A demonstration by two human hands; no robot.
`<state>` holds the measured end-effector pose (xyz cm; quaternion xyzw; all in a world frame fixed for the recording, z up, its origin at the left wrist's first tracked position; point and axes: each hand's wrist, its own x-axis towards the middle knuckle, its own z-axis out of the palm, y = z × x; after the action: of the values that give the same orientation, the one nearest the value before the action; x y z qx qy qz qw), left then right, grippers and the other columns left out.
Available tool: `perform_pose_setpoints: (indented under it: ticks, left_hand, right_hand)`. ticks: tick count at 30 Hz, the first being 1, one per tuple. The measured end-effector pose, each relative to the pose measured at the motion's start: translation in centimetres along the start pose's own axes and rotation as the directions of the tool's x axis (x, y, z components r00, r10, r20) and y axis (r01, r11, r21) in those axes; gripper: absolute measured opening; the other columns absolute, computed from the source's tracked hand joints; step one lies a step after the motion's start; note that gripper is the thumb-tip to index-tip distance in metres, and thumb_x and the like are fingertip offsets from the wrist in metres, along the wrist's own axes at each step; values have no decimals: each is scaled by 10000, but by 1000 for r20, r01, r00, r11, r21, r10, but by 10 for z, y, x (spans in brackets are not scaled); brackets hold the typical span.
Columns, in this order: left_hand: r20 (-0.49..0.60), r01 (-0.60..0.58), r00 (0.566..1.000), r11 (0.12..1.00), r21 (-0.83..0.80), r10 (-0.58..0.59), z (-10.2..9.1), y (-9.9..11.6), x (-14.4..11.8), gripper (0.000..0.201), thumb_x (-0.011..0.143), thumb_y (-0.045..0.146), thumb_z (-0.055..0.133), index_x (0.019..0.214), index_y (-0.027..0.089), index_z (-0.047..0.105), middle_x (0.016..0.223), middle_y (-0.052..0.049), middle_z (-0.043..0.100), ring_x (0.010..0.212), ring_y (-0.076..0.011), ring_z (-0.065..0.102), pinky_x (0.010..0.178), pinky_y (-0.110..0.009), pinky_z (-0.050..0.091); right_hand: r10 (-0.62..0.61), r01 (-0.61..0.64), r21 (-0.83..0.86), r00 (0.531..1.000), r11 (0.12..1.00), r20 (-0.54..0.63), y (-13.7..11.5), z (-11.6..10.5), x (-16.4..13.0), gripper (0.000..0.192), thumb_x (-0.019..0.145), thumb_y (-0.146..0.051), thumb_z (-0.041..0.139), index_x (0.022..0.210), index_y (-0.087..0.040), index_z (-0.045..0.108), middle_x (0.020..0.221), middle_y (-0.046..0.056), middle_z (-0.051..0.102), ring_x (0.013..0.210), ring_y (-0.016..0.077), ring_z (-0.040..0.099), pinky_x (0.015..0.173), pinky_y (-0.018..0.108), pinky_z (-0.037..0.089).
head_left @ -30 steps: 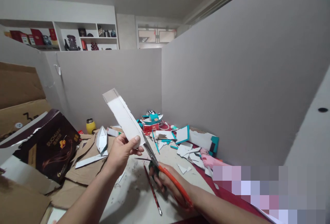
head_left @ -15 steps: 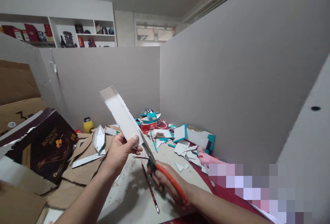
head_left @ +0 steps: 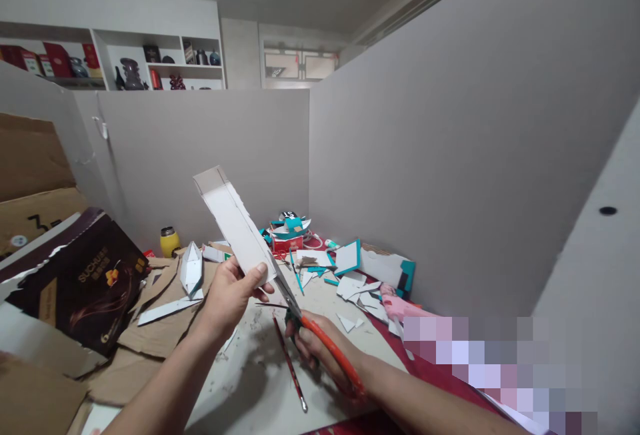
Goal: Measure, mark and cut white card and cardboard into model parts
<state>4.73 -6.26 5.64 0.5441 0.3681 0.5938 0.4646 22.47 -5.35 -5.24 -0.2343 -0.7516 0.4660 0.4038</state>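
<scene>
- Head view: left hand [head_left: 234,291] grips the lower end of a white cardboard strip [head_left: 240,228], thumb on the front face, fingers wrapped behind.
- Strip is up in the air over the table [head_left: 235,385], tilted, top leaning left; greyish band at its upper end, right edge ragged, lines running along it.
- Right hand [head_left: 336,333] grasps orange-handled scissors [head_left: 344,360], fingers around the handles; blades point up-left and meet the strip's lower right edge, just beside the left hand. Can't tell how far the blades are parted.
- Dark red pencil [head_left: 290,365] with a silvery end lies on the table below the scissors.
- Left side: brown cardboard pieces [head_left: 135,371] piled up; dark printed carton [head_left: 75,281] with gold lettering leans there; boat-shaped folded white card [head_left: 192,269] and a narrow white strip [head_left: 167,311] lie on the cardboard.
- Yellow jar [head_left: 170,243], dark top, stands farther back by the grey partition [head_left: 210,148].
- Back middle: red box [head_left: 287,244] under teal and white cardboard bits.
- Right side: teal-edged white card [head_left: 347,259], white scraps [head_left: 353,286], pink object [head_left: 397,303] partly hidden by pixelation.
</scene>
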Motion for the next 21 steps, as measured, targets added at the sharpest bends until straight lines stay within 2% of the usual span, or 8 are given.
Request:
perform_pose_setpoints:
  ticks: [12,21]
  left_hand:
    - [18,1,1000,1000,-4,-1,-1,0,-1,291,665,364,776,785,139,637,674,-3,630,530,-125,593,454,-234,483]
    - [43,4,999,1000,-13,-3,-2,-2,0,283,686,351,765,803,128,636,674,-4,629,529,-120,589,455,-229,487]
  right_hand:
    - [20,-22,-40,999,999,-50,-14,3,-2,592,836,-766,389,811,-186,501,549,-53,425,475,91,354,429,221,290]
    - [27,-33,-69,996,997,-89,-13,5,-4,508,890,-683,398,745,-199,455,582,-36,419,538,113,382,480,235,312]
